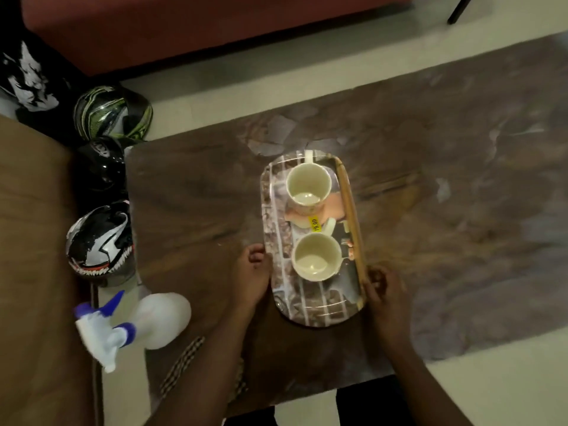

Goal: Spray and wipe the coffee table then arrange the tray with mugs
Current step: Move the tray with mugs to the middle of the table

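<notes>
An oblong printed tray (307, 305) lies on the dark brown coffee table (190, 192). Two cream mugs stand upright on it, one at the far end (308, 182) and one nearer me (316, 256). My left hand (252, 272) grips the tray's left rim. On the right rim, my right hand (385, 290) has its fingers curled over the edge. A white spray bottle (147, 321) with a blue trigger lies on its side at the table's near left corner. Beside my left forearm, a checked cloth (183, 361) rests on the table.
Several motorcycle helmets sit on the floor left of the table, the nearest black and white with painted teeth (100, 241). A tan sofa arm (33, 272) fills the left side. A red sofa (184, 29) stands beyond the table. Pale floor surrounds it.
</notes>
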